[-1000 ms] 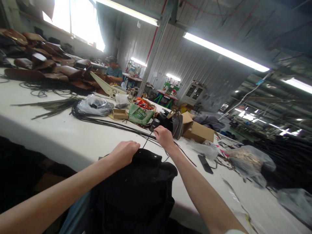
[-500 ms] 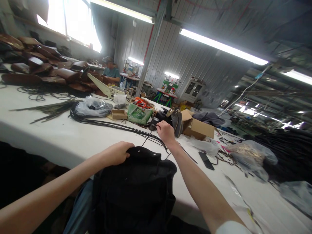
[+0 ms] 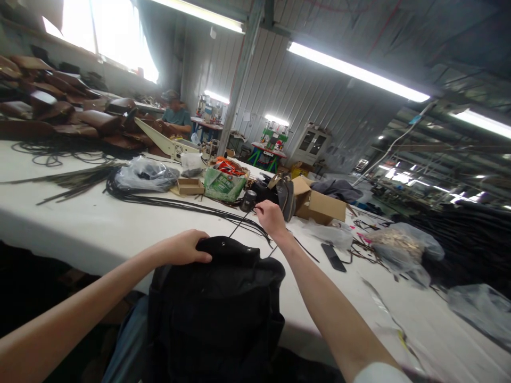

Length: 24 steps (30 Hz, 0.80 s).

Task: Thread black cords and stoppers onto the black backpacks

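Observation:
A black fabric bag (image 3: 219, 314) stands upright at the table's near edge, with metal eyelets along its top rim. My left hand (image 3: 189, 247) grips that rim at its left corner, thumb on the near side. Beyond the bag, my right hand (image 3: 269, 215) is closed in a pinch on a thin black cord (image 3: 239, 222). The cord runs taut from the fingers down to the bag's far rim. Several loose black cords (image 3: 199, 206) lie on the table just behind the bag.
Past the cords stand a small cardboard box (image 3: 190, 186), a green bag (image 3: 224, 183) and an open carton (image 3: 321, 206). A black phone (image 3: 333, 257) lies to the right, near a plastic bag of small pieces (image 3: 403, 247). Brown leather bags (image 3: 99, 121) pile up at left. A co-worker (image 3: 175, 114) sits behind.
My left hand's grip has shifted slightly on the rim, and its thumb now shows along the near side. The right hand still holds the cord taut. The whole view has shifted a little.

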Each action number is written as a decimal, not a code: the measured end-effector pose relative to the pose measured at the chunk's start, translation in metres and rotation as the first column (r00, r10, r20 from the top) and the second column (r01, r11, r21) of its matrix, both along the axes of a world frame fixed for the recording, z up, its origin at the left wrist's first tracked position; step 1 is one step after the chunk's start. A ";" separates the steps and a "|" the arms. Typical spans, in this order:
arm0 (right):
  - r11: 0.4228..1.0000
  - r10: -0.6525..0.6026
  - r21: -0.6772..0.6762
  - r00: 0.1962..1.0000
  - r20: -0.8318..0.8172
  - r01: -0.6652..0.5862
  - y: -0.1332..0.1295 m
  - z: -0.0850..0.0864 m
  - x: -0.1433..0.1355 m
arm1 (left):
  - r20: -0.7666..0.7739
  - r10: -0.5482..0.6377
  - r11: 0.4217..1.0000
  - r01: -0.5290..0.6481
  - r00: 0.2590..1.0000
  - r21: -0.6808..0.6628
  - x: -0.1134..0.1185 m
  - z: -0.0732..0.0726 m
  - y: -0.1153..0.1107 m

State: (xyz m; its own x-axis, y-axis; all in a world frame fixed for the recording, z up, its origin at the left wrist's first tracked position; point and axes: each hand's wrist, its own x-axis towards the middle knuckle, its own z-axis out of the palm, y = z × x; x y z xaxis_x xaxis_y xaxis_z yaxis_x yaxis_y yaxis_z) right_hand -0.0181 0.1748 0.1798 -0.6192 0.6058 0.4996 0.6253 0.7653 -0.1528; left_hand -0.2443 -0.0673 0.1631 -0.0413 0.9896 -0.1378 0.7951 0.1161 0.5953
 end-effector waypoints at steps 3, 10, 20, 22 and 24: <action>1.000 0.000 0.002 1.000 -0.011 0.000 0.005 -0.003 0.004 | 0.008 0.025 0.999 -0.025 1.000 -0.024 -0.006 -0.007 -0.007; 1.000 -0.014 0.008 1.000 -0.023 0.014 0.008 -0.007 0.002 | 0.072 0.136 0.991 -0.137 0.988 0.003 -0.019 -0.020 -0.033; 0.998 -0.062 -0.003 0.998 -0.030 0.062 0.014 -0.011 -0.007 | 0.189 0.272 0.948 -0.296 0.944 0.116 -0.021 -0.048 -0.080; 0.998 -0.070 -0.002 0.997 -0.026 0.070 0.014 -0.011 -0.008 | 0.088 0.284 0.945 -0.294 0.955 0.141 -0.016 -0.047 -0.082; 0.997 -0.078 0.001 0.997 -0.027 0.078 0.013 -0.010 -0.009 | -0.017 0.320 0.939 -0.314 0.947 0.138 -0.007 -0.047 -0.083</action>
State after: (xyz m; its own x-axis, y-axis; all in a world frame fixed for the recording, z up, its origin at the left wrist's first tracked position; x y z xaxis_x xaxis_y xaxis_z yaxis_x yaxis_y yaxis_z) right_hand -0.0269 0.1881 0.1696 -0.5568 0.6505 0.5165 0.6786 0.7149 -0.1688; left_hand -0.2509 -0.1503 0.1161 -0.3585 0.9335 0.0007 0.7524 0.2886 0.5921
